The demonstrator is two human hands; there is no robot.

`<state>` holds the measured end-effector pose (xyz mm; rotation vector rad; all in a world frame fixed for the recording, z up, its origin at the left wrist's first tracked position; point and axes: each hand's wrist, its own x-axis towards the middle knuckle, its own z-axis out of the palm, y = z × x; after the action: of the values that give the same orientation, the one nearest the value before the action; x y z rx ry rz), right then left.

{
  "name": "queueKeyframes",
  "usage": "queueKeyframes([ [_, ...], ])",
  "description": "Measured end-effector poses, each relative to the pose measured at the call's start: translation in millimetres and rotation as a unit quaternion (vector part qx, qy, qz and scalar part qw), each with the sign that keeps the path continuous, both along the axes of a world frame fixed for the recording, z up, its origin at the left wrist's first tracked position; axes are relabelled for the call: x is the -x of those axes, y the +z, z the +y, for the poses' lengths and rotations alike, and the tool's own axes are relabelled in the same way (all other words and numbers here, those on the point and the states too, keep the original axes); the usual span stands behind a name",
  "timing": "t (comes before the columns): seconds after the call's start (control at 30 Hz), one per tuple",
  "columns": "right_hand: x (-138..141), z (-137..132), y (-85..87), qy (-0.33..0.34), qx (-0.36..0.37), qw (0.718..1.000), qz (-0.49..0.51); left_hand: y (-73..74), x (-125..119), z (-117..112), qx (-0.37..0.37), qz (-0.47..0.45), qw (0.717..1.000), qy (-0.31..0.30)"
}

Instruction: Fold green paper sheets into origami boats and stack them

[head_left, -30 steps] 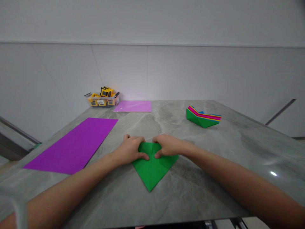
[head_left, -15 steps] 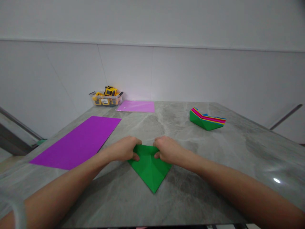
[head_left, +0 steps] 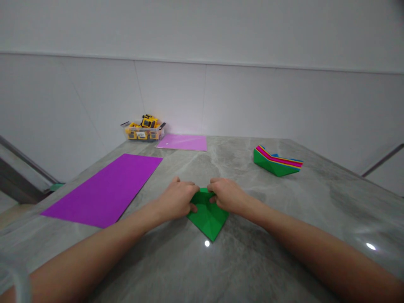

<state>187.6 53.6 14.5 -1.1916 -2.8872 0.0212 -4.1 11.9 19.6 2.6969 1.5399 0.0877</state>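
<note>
A folded sheet of green paper (head_left: 208, 219) is between my hands, its lower point aimed toward me. My left hand (head_left: 181, 198) pinches its upper left side, thumb on the near face and fingers curled over the top edge. On the upper right, my right hand (head_left: 226, 194) grips it in the same way. The far side of the paper is hidden behind my fingers. A folded paper boat (head_left: 277, 164), green below with pink, yellow and blue bands along its rim, stands beyond my right hand.
On the grey marbled table (head_left: 284, 235), a large purple sheet (head_left: 107, 189) lies to the left. Farther back are a pink sheet (head_left: 186, 142) and a clear plastic box (head_left: 143, 134) with yellow toy vehicles (head_left: 149, 121). A white wall (head_left: 240, 101) rises behind the table.
My hands have come closer together, the left one moving right. The green paper looks narrower, and its lower point has lifted away from me. The view has shifted slightly.
</note>
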Motion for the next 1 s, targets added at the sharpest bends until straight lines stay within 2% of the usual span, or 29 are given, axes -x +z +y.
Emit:
queueKeyframes([
  [0.3,-7,-3,-1.7,0.043,0.015,0.999,0.021,-12.4,-10,-12,-0.036,0.015,0.999,0.001],
  [0.57,-8,-6,-2.3,0.051,0.008,0.998,0.021,-7.2,-3,-18,0.056,-0.077,0.995,0.019],
  [0.7,-7,-9,1.9,0.050,0.003,0.999,0.011,-9.9,-3,-19,0.044,-0.077,0.996,0.006],
  [0.83,-4,-11,5.1,0.080,0.003,0.997,-0.015,-10.5,-6,-22,0.031,-0.064,0.997,-0.024],
  [1.0,-4,-9,3.7,0.105,0.007,0.994,-0.018,-9.5,-9,-25,0.019,-0.039,0.999,-0.029],
])
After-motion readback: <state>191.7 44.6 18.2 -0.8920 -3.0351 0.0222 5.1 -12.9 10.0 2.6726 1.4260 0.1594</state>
